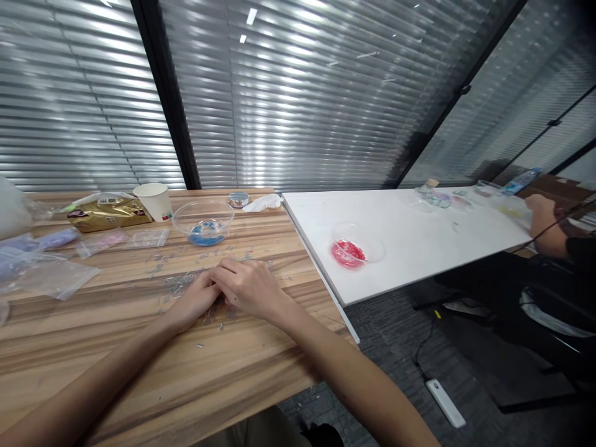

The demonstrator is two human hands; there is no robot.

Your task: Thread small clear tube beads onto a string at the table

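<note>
My left hand (198,297) and my right hand (248,284) meet low over the wooden table (261,366), fingers bent and closed against each other. Whatever lies between the fingertips is hidden or too small to make out. Just left of them is a loose pile of small clear tube-like pieces (179,284). More tiny pieces are scattered around and under my fingers. Beyond the hands stands a round clear bowl (202,213) with small blue pieces (205,233) at its bottom.
Small plastic bags (60,275), a gold packet (109,213) and a paper cup (156,200) stand to the left. A white table (410,236) adjoins on the right, bearing a clear bowl with red pieces (348,254). Farther right, another person's hand (540,211) shows.
</note>
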